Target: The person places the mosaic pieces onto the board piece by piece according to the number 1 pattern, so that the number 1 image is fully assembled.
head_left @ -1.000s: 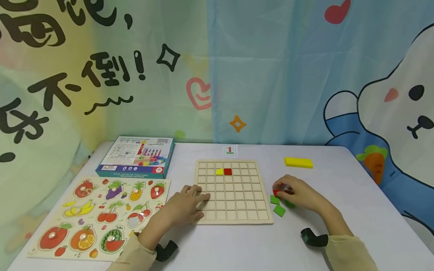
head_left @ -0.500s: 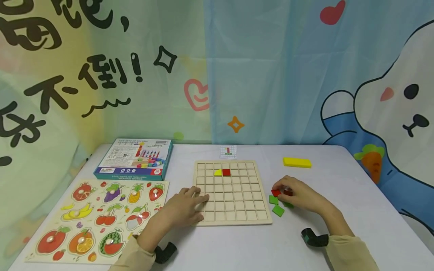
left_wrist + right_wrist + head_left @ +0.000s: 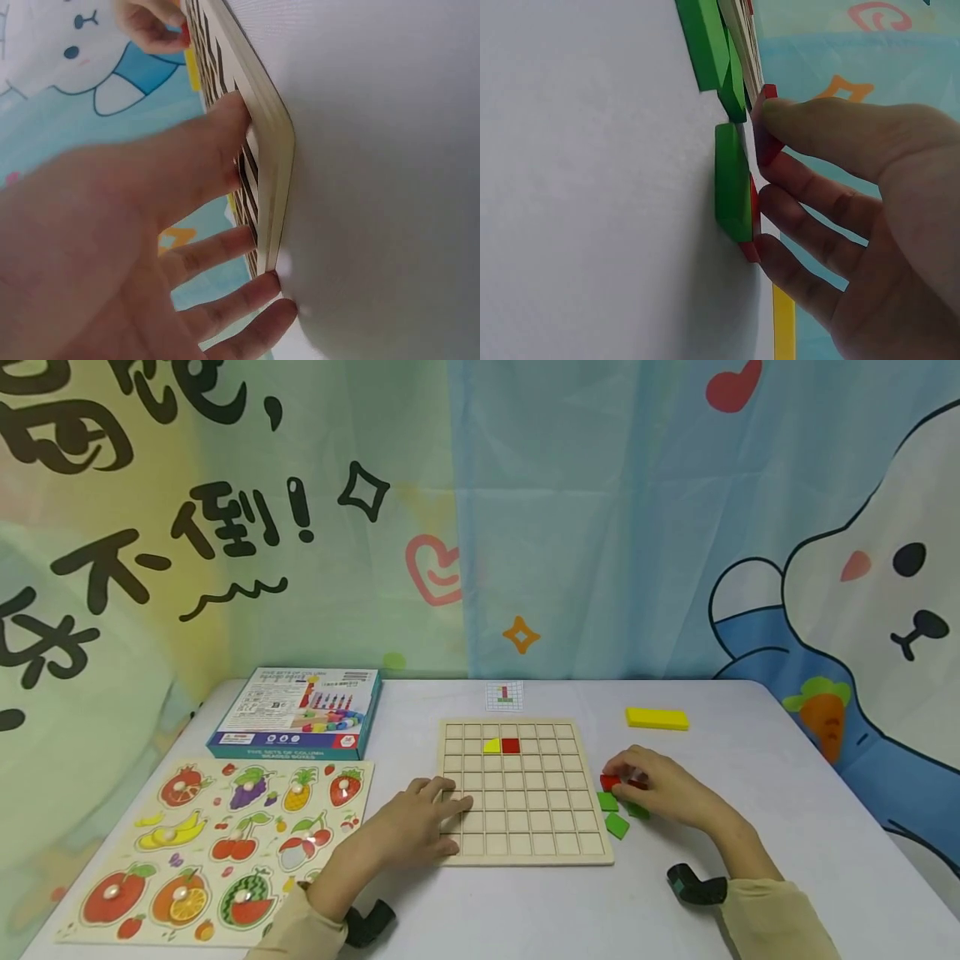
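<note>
In the head view my left hand (image 3: 416,822) rests on the left edge of a wooden grid board (image 3: 527,799). The left wrist view shows its fingers spread along the board's rim, the fingertips touching it. A yellow tile (image 3: 492,746) with a slanted side and a red tile (image 3: 511,746) sit side by side in the grid. Right of the board, my right hand (image 3: 660,785) pinches another red tile (image 3: 766,127) between thumb and index finger. Green tiles (image 3: 617,826) lie beneath and beside that hand, and a further red tile (image 3: 751,251) shows partly behind a green one.
A small pattern card (image 3: 504,696) lies behind the board. To the left are a fruit puzzle board (image 3: 206,852) and a flat toy box (image 3: 296,714). A yellow bar (image 3: 657,719) lies at the back right of the white table (image 3: 540,910). A printed curtain hangs behind.
The grid board has shifted slightly to the right, with my left hand on its edge moving along. My right hand has stayed nearly in place, holding the red tile. The head view has tilted slightly.
</note>
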`<state>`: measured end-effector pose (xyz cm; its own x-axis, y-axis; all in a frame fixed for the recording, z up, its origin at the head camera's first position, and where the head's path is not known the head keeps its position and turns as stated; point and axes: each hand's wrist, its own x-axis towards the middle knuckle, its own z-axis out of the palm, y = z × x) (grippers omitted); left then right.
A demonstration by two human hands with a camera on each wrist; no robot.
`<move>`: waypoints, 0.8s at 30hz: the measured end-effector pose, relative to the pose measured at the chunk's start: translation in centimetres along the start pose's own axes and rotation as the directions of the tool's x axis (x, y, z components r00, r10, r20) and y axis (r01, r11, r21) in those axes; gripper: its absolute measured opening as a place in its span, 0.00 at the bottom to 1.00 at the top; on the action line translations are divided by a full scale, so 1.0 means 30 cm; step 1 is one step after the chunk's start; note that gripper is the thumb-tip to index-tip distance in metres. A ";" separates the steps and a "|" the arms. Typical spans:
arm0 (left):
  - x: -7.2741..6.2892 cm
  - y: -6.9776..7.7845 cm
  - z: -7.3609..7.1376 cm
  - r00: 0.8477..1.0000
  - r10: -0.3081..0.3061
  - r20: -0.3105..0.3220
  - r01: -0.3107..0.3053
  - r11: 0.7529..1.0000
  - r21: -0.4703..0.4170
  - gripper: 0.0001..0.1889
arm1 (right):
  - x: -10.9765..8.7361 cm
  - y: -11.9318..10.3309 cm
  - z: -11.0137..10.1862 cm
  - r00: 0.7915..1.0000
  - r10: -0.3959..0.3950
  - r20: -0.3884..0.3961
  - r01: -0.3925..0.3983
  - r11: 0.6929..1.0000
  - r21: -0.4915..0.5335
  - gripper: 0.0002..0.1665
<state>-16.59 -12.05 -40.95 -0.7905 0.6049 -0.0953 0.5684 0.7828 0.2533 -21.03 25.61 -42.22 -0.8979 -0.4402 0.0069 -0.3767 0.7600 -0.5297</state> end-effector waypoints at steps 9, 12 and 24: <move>-0.016 0.007 -0.003 1.000 0.029 -0.004 -0.029 0.999 0.013 0.43 | 0.011 -0.033 0.015 0.998 -0.023 -0.050 0.026 0.999 0.045 0.12; -0.013 0.008 0.002 1.000 0.012 -0.012 -0.012 1.000 -0.007 0.43 | 0.020 -0.050 0.020 0.997 -0.041 -0.067 0.044 0.997 0.055 0.12; 0.000 0.018 0.020 0.999 0.017 -0.043 -0.018 1.000 -0.021 0.43 | 0.065 -0.110 0.052 0.990 -0.061 -0.127 0.070 0.995 0.066 0.12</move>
<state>-16.15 -11.53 -41.38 -0.7898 0.6113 -0.0500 0.5776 0.7687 0.2748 -21.19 21.50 -41.77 -0.8948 -0.4214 0.1473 -0.4228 0.6941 -0.5826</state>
